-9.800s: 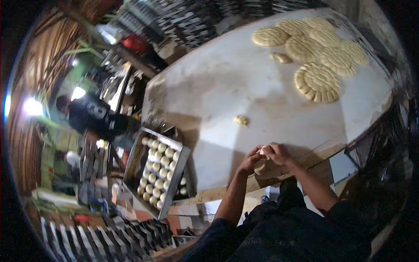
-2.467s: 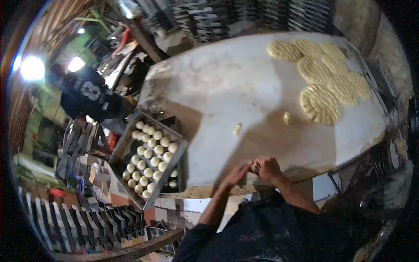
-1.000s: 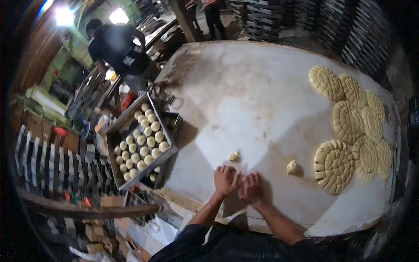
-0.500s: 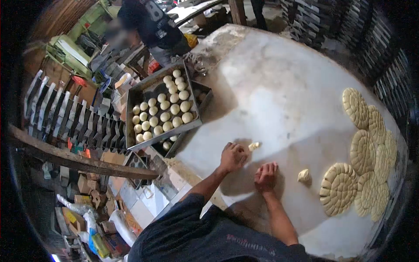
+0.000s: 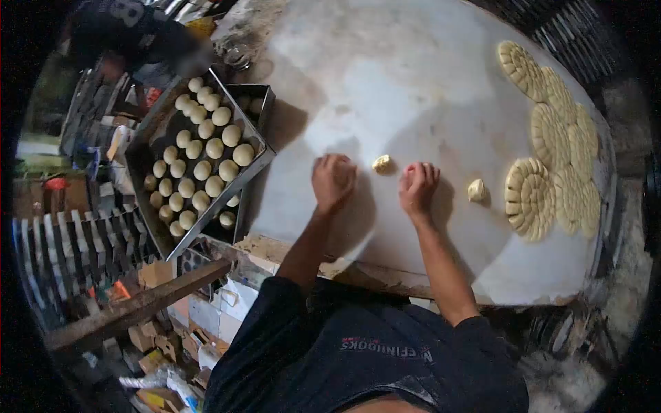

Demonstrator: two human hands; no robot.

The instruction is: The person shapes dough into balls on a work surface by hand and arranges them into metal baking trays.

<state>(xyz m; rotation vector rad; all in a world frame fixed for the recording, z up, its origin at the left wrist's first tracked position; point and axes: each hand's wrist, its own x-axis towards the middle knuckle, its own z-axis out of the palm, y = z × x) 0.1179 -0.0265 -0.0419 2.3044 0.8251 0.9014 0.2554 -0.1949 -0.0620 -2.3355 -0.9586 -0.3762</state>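
Observation:
My left hand (image 5: pixel 334 183) is over the white tabletop (image 5: pixel 372 76), left of a small dough lump (image 5: pixel 382 164), its fingers curled in. On the lump's other side is my right hand (image 5: pixel 418 187), also with bent fingers. Neither hand touches the lump. What either one holds, if anything, is hidden. A second dough lump (image 5: pixel 476 191) lies to the right of my right hand. Farther right, a scored dough round (image 5: pixel 529 199) lies beside several more flat rounds (image 5: pixel 549 138), some of them touching.
A metal tray (image 5: pixel 251 167) with many dough balls stands at the table's left edge, over another tray (image 5: pixel 265 96). A wooden beam (image 5: pixel 148 303) crosses the lower left. At the upper left is another person (image 5: pixel 131 34) in dark clothes. Metal racks (image 5: pixel 575 38) stand beyond the table.
My hands were close together a second ago and are now apart, one on each side of the first lump. The camera's view has turned and shifted.

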